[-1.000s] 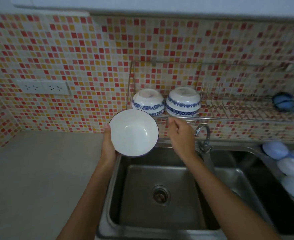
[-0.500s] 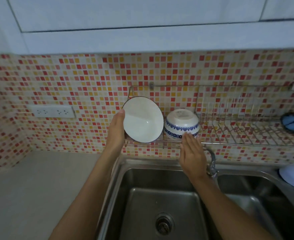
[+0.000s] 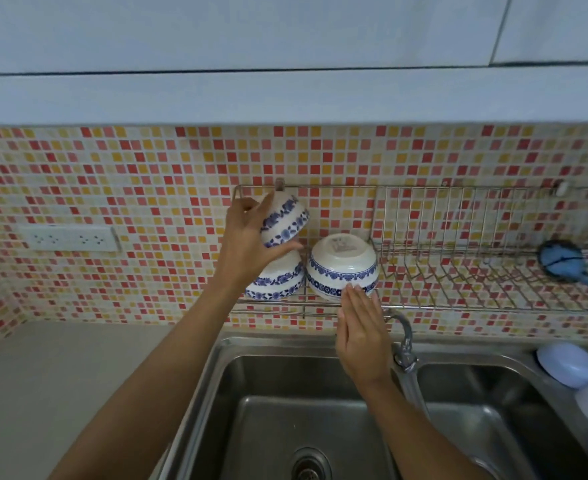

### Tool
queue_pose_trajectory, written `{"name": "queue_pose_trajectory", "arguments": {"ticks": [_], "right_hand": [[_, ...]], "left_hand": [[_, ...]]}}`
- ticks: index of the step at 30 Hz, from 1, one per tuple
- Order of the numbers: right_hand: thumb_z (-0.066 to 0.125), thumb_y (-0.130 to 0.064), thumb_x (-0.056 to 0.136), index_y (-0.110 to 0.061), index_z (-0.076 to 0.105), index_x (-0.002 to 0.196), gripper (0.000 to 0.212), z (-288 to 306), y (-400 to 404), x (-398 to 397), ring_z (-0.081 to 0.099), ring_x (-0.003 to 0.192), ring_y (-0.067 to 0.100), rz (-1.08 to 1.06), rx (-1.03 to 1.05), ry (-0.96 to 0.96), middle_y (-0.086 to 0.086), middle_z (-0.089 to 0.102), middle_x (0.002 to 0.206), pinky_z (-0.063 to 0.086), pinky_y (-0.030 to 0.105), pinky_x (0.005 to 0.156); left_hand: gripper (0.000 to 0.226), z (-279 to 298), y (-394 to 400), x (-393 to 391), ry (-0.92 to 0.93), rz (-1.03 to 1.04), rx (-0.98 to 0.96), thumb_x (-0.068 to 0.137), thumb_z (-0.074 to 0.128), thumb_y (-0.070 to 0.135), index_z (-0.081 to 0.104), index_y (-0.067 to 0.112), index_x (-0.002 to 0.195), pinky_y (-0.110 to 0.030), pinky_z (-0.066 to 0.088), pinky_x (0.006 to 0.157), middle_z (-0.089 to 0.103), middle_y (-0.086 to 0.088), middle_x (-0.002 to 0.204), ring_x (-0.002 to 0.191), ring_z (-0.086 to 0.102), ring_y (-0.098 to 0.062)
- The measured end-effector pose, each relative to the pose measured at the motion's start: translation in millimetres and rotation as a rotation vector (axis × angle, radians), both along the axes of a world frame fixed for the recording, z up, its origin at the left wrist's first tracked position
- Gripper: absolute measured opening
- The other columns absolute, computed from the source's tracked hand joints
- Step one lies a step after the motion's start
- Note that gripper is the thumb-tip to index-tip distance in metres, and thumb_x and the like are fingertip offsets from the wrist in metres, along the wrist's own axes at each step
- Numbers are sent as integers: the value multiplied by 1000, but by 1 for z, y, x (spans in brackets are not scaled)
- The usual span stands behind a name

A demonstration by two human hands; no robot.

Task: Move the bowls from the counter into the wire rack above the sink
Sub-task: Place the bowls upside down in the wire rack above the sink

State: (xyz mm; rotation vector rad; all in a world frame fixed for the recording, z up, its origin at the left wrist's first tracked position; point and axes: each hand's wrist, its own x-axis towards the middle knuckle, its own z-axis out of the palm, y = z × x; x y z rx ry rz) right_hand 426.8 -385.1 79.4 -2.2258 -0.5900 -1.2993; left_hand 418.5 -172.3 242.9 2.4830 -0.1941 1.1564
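The left hand (image 3: 247, 247) grips a white ceramic bowl with a blue floral band (image 3: 283, 220), tilted and turned mouth-down, directly above a second upside-down blue-and-white bowl (image 3: 277, 280) at the left end of the wall-mounted steel wire rack (image 3: 458, 303). A third inverted blue-banded bowl (image 3: 342, 265) sits just beside that one on the rack. The right hand (image 3: 361, 336) is flat, fingers extended together, holding nothing, its fingertips (image 3: 354, 292) touching this third bowl's lower rim above the stainless steel sink (image 3: 223, 368).
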Motion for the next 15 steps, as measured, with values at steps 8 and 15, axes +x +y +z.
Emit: {"name": "queue_pose_trajectory", "arguments": {"ticks": [8, 15], "right_hand": [[49, -16, 96, 0, 61, 124, 35, 0, 1, 0, 57, 124, 24, -20, 2, -18, 14, 63, 128, 35, 44, 113], [50, -14, 95, 0, 60, 126, 35, -2, 1, 1, 55, 126, 24, -23, 10, -8, 14, 61, 129, 35, 45, 114]], "left_hand": [[85, -32, 8, 13, 176, 40, 304, 66, 74, 57, 49, 12, 134, -57, 51, 90, 48, -26, 120, 115, 47, -46], [88, -44, 11, 17, 286, 19, 395, 65, 77, 54, 47, 13, 136, -54, 49, 94, 46, -24, 124, 119, 44, -43]]}}
